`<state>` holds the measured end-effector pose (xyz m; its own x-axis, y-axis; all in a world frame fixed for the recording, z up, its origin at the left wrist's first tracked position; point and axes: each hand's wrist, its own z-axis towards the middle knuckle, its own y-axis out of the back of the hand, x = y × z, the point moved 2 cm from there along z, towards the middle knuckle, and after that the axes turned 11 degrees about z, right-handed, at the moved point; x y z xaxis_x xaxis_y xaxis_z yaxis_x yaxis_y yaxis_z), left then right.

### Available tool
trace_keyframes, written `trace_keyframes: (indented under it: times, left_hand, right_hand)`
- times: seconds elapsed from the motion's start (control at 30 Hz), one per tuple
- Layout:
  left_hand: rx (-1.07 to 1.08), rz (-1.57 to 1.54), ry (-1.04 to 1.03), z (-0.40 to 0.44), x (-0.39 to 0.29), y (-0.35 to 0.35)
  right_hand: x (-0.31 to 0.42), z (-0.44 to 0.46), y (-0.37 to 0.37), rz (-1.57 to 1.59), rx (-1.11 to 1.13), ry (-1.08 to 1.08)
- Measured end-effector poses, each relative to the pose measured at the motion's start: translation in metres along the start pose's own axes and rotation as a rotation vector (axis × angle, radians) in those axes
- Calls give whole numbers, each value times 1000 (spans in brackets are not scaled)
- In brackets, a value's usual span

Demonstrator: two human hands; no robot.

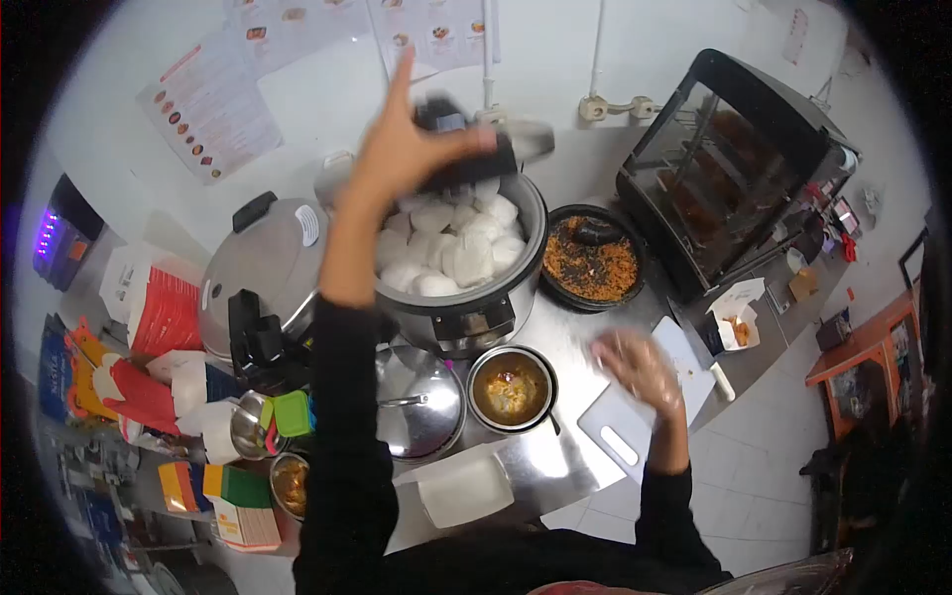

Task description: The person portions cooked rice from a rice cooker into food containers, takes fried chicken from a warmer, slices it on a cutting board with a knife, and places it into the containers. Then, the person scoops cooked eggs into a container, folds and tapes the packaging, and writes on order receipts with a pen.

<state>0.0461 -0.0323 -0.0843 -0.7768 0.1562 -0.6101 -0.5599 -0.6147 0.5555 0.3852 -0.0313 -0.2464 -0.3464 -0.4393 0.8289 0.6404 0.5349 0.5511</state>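
We reach over pot point(536, 226) | left hand point(396, 149): spread, hold on black item point(499, 161) unclear | right hand point(640, 369): closure unclear | need: clearance

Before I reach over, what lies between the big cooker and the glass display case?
A black bowl of orange-brown crumbly food lies between the big cooker and the glass display case; the head view shows it.

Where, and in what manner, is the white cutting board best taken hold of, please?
I would grip the white cutting board at the end with the long slot, coming from the wearer's side. That end points toward the body, and the slot should let the fingers hook through while the thumb presses on top. The opposite end lies farther away, beyond the right hand.
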Motion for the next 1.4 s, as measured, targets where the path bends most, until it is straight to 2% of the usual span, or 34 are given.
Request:
trace_keyframes:
  times: [0.07, 0.1, 0.17, 0.23, 0.3, 0.37, 0.4, 0.43, 0.5, 0.6, 0.67, 0.73, 0.8, 0.87, 0.93, 1.0, 1.03, 1.1, 1.13, 1.17, 1.2, 1.23, 1.27, 1.3, 1.33, 1.4]
  left_hand:
    - [79, -106, -83, 44, -13, 23]
    - [90, -121, -32, 63, -16, 32]
    - [93, 5, 43, 81, -15, 42]
    - [116, 47, 51, 93, -9, 45]
    - [126, 64, 64, 96, -7, 47]
    - [123, 55, 75, 93, -10, 46]
    - [146, 57, 122, 93, -9, 46]
    - [109, 73, 37, 95, -5, 45]
    - [104, 144, 46, 94, -4, 47]
    - [101, 79, 30, 92, -1, 47]
    - [81, 83, 18, 90, -1, 49]
    - [89, 71, 22, 88, 0, 50]
    - [81, 51, -3, 85, 0, 48]
    - [75, 76, 17, 78, -2, 48]
    - [77, 29, -18, 68, -1, 44]
    - [151, 0, 24, 37, -13, 47]
    - [192, -18, 46, 21, -18, 44]
    - [83, 122, -15, -14, 5, 4]
    - [20, 207, -83, -41, 11, -11]
    - [-50, 295, -160, -67, 17, -24]
    - [-20, 235, -187, -93, 24, -37]
    - [67, 202, -128, -118, 27, -42]
    - [152, 248, -39, -140, 34, -51]
    - [179, 256, -61, -161, 43, -61]
    - [130, 238, -104, -179, 52, -68]
    - [8, 191, -93, -203, 38, -59]
  right_hand:
    - [26, 63, 1, -148, -145, 361]
    - [38, 96, 0, -185, -210, 571]
    - [51, 171, -10, -197, 26, 571]
    - [49, 243, -45, -353, 264, 614]
    - [21, 308, -105, -364, 374, 804]
    - [51, 343, -164, -528, 676, 585]
    - [56, 351, -190, -547, 691, 554]
    - [59, 358, -217, -568, 705, 523]
    - [71, 363, -241, -655, 757, 450]
    - [91, 360, -267, -847, 868, 315]
    - [87, 360, -277, -762, 750, 340]
    - [71, 376, -290, -667, 657, 275]
    - [66, 379, -290, -758, 449, 219]
    - [72, 365, -256, -710, 387, 288]
    - [80, 325, -180, -135, 559, 353]
    - [68, 262, -128, 696, 678, 108]
    - [53, 230, -120, 1034, 672, -87]
    - [80, 124, -96, 1279, 718, -186]
    - [59, 87, -98, 1252, 675, -194]
    - [35, 51, -103, 1194, 804, -11]
    - [7, 18, -111, 909, 893, 23]
    - [19, -11, -126, 690, 1065, 186]
    - [20, -40, -147, 594, 1187, 203]
    - [14, -67, -175, 568, 1229, 213]
    - [11, -88, -199, 381, 1227, 92]
    - [-14, -110, -254, 8, 1095, 34]
